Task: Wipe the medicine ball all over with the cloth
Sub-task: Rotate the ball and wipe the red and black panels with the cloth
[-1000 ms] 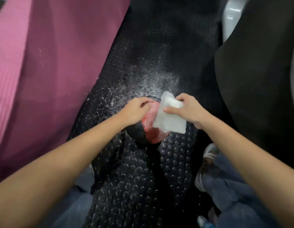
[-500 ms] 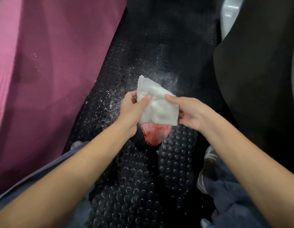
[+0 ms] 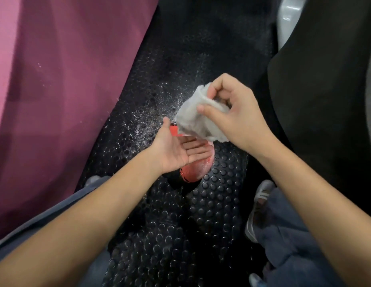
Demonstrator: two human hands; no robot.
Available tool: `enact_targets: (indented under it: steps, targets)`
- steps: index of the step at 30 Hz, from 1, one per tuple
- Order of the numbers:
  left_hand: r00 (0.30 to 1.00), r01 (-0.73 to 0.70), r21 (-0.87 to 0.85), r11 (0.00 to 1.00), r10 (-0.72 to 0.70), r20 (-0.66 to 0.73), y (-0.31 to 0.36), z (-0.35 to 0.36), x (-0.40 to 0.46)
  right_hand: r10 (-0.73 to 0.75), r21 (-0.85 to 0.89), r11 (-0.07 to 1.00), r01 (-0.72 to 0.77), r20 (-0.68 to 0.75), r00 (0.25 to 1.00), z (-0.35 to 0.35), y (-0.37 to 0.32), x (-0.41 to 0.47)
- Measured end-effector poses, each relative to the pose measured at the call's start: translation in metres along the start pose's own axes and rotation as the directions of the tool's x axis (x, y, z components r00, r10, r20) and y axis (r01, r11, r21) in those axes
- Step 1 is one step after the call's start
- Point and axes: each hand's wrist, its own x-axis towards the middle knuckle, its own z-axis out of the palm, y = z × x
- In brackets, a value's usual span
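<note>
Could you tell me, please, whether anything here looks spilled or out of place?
Yes: white specks are scattered over the black studded floor mat just beyond the red ball, like spray or powder. A few also dot the pink mat. Otherwise, the right hand holds the cloth, and the left hand is open.

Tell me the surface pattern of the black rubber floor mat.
Raised round studs cover the black rubber floor mat, clearest in the head view.
</note>
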Motion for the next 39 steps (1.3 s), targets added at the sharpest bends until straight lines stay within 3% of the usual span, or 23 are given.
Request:
enact_targets:
  steps: [3, 6, 11, 14, 17, 20, 23, 25, 26, 28, 30, 31, 32, 34, 36, 37, 39]
  targets:
    - [0.997, -0.077, 0.013, 0.997, 0.077, 0.007, 0.001, 0.002, -0.001, 0.02, 0.015, 1.0, -0.023, 0.214, 0.977, -0.003, -0.016, -0.022]
    - [0.998, -0.061, 0.093, 0.994, 0.058, 0.027, 0.006, 0.0, -0.002, 0.049, -0.059, 0.998, -0.027, 0.425, 0.904, -0.004, -0.023, -0.037]
    - [0.993, -0.109, 0.234, 0.966, 0.114, -0.01, 0.017, -0.009, 0.007, 0.108, -0.018, 0.992, -0.121, 0.593, 0.798, -0.013, -0.026, -0.042]
    - [0.989, -0.147, 0.349, 0.926, 0.129, 0.075, 0.019, -0.005, 0.006, 0.109, -0.003, 0.992, -0.126, 0.521, 0.847, -0.018, -0.023, -0.029]
    - [0.973, -0.184, 0.379, 0.907, 0.113, 0.202, 0.021, 0.004, -0.006, 0.078, -0.116, 0.993, -0.035, 0.396, 0.915, -0.02, -0.012, -0.009]
    - [0.926, -0.224, 0.366, 0.903, 0.08, 0.368, 0.022, 0.013, -0.022, 0.194, -0.167, 0.976, -0.143, 0.351, 0.916, -0.013, 0.004, 0.006]
    - [0.918, -0.318, 0.502, 0.804, 0.13, 0.374, 0.019, 0.014, -0.022, 0.212, -0.139, 0.972, -0.19, 0.167, 0.963, -0.002, 0.018, 0.009]
    - [0.938, -0.308, 0.51, 0.803, 0.168, 0.302, 0.019, 0.014, -0.018, 0.204, -0.171, 0.964, -0.205, -0.025, 0.979, 0.001, 0.025, 0.01]
    - [0.949, -0.283, 0.484, 0.828, 0.169, 0.267, 0.019, 0.014, -0.016, 0.238, -0.178, 0.951, -0.251, -0.093, 0.967, 0.001, 0.03, 0.01]
    - [0.966, -0.236, 0.385, 0.892, 0.173, 0.191, 0.021, 0.014, -0.015, 0.495, -0.02, 0.867, -0.498, -0.069, 0.866, -0.003, 0.034, 0.01]
    - [0.968, -0.24, 0.298, 0.924, 0.205, 0.144, 0.025, 0.014, -0.014, 0.723, 0.225, 0.618, -0.754, 0.215, 0.657, -0.009, 0.037, 0.003]
    - [0.963, -0.267, 0.289, 0.92, 0.241, 0.122, 0.026, 0.014, -0.014, 0.739, 0.305, 0.516, -0.801, 0.315, 0.596, -0.009, 0.038, -0.001]
    - [0.95, -0.312, 0.324, 0.893, 0.3, 0.088, 0.026, 0.014, -0.01, 0.73, 0.376, 0.467, -0.8, 0.347, 0.589, -0.008, 0.038, -0.004]
    - [0.896, -0.375, 0.512, 0.773, 0.444, -0.015, 0.024, 0.014, -0.003, 0.723, 0.425, 0.525, -0.737, 0.234, 0.65, 0.0, 0.04, -0.005]
    - [0.834, -0.382, 0.668, 0.638, 0.55, -0.048, 0.02, 0.014, 0.0, 0.661, 0.332, 0.701, -0.631, 0.032, 0.75, 0.007, 0.044, -0.004]
    - [0.84, -0.367, 0.697, 0.616, 0.541, -0.036, 0.018, 0.015, -0.001, 0.602, 0.244, 0.778, -0.579, -0.028, 0.798, 0.01, 0.043, -0.003]
    - [0.906, -0.334, 0.649, 0.684, 0.422, 0.021, 0.013, 0.02, -0.005, 0.486, 0.11, 0.872, -0.478, -0.06, 0.872, 0.014, 0.042, -0.004]
